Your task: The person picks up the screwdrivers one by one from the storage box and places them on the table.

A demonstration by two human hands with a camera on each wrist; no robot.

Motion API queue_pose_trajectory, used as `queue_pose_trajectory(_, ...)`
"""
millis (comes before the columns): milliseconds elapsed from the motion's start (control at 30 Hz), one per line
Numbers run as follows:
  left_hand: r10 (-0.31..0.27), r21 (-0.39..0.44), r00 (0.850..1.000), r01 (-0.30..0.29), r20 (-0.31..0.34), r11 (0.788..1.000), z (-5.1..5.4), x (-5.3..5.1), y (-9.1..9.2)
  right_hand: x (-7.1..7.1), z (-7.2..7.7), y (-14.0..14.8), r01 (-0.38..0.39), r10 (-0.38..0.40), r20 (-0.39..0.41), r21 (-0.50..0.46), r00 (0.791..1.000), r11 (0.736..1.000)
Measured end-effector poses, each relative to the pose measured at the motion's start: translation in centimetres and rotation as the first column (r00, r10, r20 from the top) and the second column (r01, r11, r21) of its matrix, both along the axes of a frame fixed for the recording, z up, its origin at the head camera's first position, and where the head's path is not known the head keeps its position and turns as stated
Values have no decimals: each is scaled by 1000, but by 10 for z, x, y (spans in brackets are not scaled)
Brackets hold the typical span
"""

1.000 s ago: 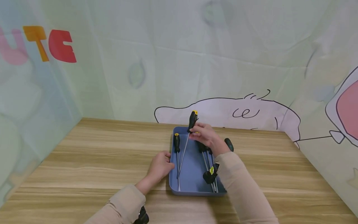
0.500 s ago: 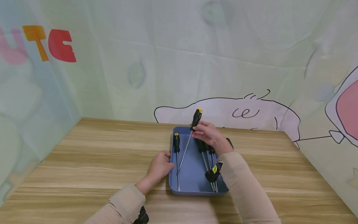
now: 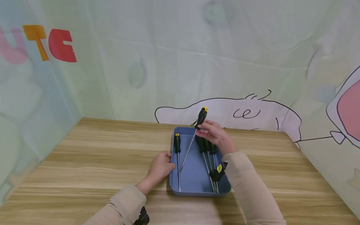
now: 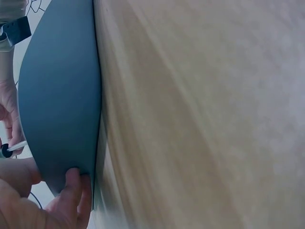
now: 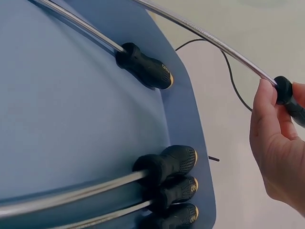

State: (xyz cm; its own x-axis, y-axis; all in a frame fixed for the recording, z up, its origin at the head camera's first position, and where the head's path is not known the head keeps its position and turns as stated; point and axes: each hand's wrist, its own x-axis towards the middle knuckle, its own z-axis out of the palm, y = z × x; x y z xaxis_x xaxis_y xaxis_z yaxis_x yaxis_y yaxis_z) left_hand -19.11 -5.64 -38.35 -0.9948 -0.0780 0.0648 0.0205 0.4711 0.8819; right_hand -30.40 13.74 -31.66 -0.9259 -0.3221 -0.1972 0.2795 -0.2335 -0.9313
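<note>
My right hand pinches a long screwdriver near the base of its black, yellow-capped handle. That screwdriver stands tilted, handle up over the far end of a blue tray, its shank slanting down to the left inside. In the right wrist view, thumb and fingers meet at the handle's collar. My left hand grips the tray's left side, fingers against the outer wall in the left wrist view. Along that side, inside, lies another screwdriver. Several more screwdrivers lie together on the right, partly hidden by the right hand and wrist camera.
The tray sits on a wood-grain table. Behind it rises a printed cloth backdrop with cartoon drawings. A wrist camera on the right arm hangs over the tray's right part.
My right hand has moved right, carrying the screwdriver with it, and the tip has shifted away from the left-hand screwdriver's lower shank. The left hand and the tray stay put.
</note>
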Motion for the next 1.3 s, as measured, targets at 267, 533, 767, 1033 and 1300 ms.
queue_pose_trajectory(267,-2,-5,1000,2,0,1000,0,0,0,0,2,8,19,-19,18,4,1000,1000)
queue_pose_trajectory(533,2,-5,1000,-2,3,1000,-1,0,1,-1,5,15,21,-21,24,21,999,1000)
queue_pose_trajectory(767,2,5,1000,-2,0,1000,-1,-1,1,-2,6,24,15,-15,25,16,1000,1000)
queue_pose_trajectory(1033,-1,8,1000,1,4,1000,0,0,0,-1,8,38,29,-29,28,-8,999,1000)
queue_pose_trajectory(1300,-2,12,1000,1,15,1000,0,1,1,2,9,53,42,-42,44,-6,998,999)
